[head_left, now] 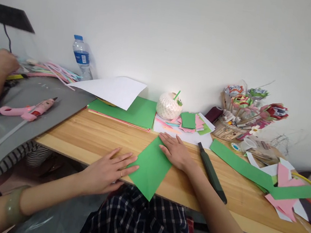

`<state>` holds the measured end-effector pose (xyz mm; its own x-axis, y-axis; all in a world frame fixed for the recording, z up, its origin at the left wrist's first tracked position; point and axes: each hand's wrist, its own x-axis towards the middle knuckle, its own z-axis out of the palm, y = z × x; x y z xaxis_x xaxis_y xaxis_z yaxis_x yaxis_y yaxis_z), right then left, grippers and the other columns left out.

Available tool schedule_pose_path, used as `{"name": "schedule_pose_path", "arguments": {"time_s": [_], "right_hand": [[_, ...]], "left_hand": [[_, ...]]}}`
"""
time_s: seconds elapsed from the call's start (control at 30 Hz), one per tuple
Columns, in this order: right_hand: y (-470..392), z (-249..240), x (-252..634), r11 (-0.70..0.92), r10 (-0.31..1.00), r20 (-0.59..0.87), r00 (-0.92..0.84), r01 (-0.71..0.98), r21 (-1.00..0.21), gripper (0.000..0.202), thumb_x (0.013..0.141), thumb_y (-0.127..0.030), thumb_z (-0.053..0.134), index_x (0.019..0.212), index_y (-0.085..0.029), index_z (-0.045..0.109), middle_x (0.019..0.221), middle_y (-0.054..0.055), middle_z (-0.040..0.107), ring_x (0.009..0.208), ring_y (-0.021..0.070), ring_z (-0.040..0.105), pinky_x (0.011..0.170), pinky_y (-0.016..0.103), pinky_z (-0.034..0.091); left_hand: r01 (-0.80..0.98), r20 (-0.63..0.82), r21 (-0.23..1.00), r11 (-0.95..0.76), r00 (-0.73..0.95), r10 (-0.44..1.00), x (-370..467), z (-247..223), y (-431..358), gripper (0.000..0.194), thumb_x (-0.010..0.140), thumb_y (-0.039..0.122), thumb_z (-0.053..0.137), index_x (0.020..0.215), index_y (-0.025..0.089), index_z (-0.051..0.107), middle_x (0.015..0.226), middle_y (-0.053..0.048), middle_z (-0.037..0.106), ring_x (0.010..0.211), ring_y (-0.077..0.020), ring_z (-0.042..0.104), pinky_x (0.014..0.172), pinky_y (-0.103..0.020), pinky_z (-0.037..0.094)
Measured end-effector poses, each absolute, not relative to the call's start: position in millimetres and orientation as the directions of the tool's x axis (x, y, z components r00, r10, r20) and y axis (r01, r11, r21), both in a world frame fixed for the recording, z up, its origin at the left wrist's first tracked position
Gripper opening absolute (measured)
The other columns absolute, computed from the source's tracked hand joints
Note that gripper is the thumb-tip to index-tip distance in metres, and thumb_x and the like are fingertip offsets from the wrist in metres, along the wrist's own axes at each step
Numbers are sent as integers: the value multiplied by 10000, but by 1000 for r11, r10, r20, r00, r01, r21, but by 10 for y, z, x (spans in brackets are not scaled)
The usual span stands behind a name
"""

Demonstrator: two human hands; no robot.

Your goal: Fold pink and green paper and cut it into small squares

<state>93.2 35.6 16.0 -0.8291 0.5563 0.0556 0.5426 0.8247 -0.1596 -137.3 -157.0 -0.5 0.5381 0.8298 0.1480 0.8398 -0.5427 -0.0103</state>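
Two hands lay flat on one green paper sheet [151,167] in the lower middle of the frame, at the near edge of the wooden table [89,138]. The left hand [106,171] pressed its left corner with fingers stretched out, grasping nothing; the right hand [176,151] pressed the upper right side, also spread flat. The sheet looked turned like a diamond, its lower corner past the table edge. I judged the folding only begun: no finished shape was visible. A dark cutter [212,173] lay just right of it, untouched.

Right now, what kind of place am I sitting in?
Probably a paper-craft workspace: your left hand and right hand press a green paper sheet on a wooden table, with a pink glue gun and finished paper flowers nearby.
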Motion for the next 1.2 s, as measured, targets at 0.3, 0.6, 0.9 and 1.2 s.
{"name": "schedule_pose_path", "arguments": {"time_s": [0.3, 0.6, 0.9, 1.2], "right_hand": [[239, 137, 856, 777, 625, 111, -773, 630, 15, 524, 916, -471, 295, 1365, -208, 359, 1411, 20, 381, 1319, 203, 272, 1098, 414, 93], [-409, 323, 970, 450, 858, 181, -480, 874, 185, 702, 819, -608, 399, 1138, -7, 570, 991, 246, 624, 950, 348, 548, 855, 447, 361], [-595, 227, 1018, 308, 896, 254, -365, 921, 238, 512, 883, -387, 437, 1192, 9, 533, 1079, 236, 593, 1062, 329, 514, 1016, 504, 166], [-660, 87, 1182, 310, 889, 279, -364, 925, 219, 496, 902, -477, 334, 1302, -217, 471, 1304, 173, 482, 1222, 279, 414, 1044, 511, 81]], "left_hand": [[811, 242, -5, -586, 569, 786, -1446, 67, -1554, 437, 866, 303, 444, 1292, 204, 457, 1311, -49, 502, 1251, -234, 405, 1068, -469, 234], [916, 444, -12, -400, 363, 819, -1009, 375, -1047, 383, 944, 282, 310, 1044, 149, 655, 1106, -67, 653, 1124, -233, 536, 960, -391, 407], [908, 24, 165, -384, 385, 922, -236, 207, -886, 485, 936, 252, 308, 1375, 46, 290, 1441, -130, 279, 1332, -228, 256, 1060, -422, 269], [962, 90, 190, -198, 183, 979, -637, 88, -1169, 585, 911, 519, 320, 1381, 170, 315, 1460, -106, 249, 1346, -262, 213, 1047, -526, 217]]}}
